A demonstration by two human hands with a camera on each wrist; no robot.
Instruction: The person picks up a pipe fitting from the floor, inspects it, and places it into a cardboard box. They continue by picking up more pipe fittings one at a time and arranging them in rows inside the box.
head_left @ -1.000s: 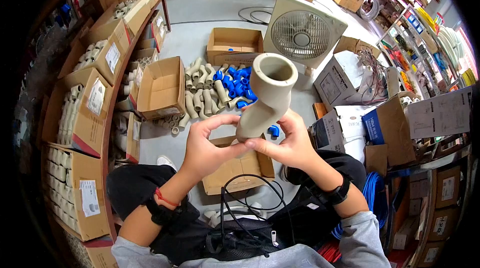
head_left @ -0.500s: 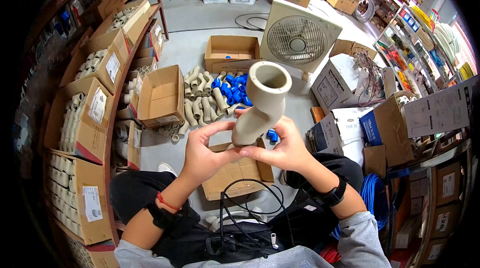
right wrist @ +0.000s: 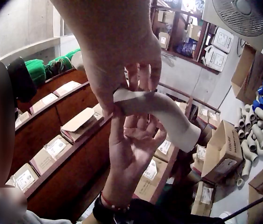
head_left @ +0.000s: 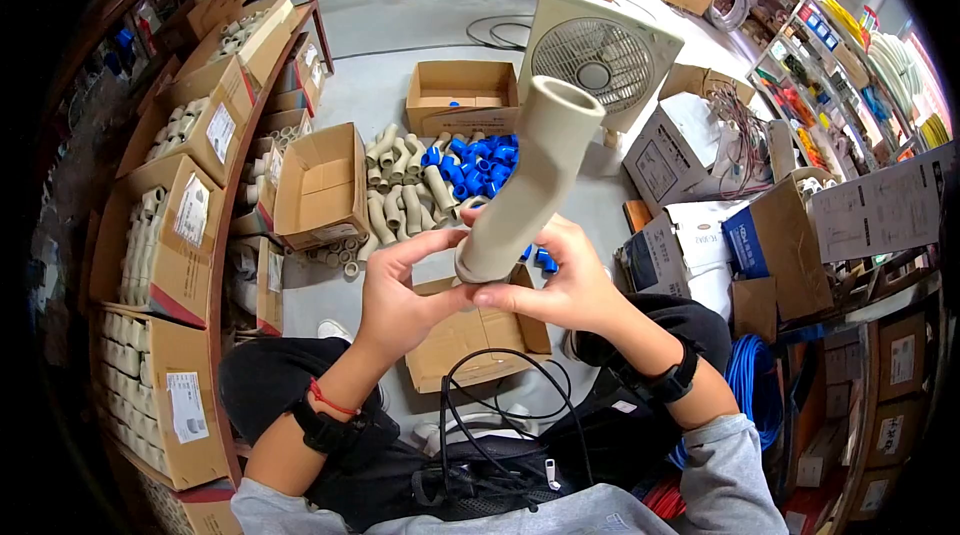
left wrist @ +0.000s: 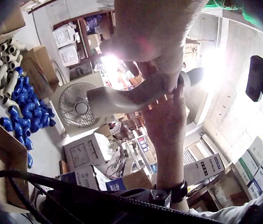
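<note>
Change first: half a second ago the pale pipe (head_left: 535,180) faced us with its mouth wide; now it leans to the right, so we see more of its side and less of the opening. Both hands have the same low grip as then, so we judge this a turn within one hold, not a new grasp.

Pipe is in the air in front of the person, above the small box (head_left: 430,365) between the legs. Left hand (head_left: 405,285) and right hand (head_left: 570,285): fingers (head_left: 415,245) curled round the lower end from both sides, only as far apart as the pipe is thick, thumbs meeting low on the near side. Right wrist view shows the same end gripped.

Containers: back box (head_left: 460,122) has one small blue piece in it. Left box (head_left: 320,150) stands open, cardboard bottom showing. Small box is partly covered by the hands, so we can't tell all its contents. Lower shelf box (head_left: 180,350) and the upper shelf box (head_left: 185,255) hold rows of pale fittings. White box (head_left: 655,170) on the right has tangled wires (head_left: 735,125) at its top. Loose on the floor: bent pipes (head_left: 410,210) beside blue fittings (head_left: 485,170), fan (head_left: 600,60) behind.
</note>
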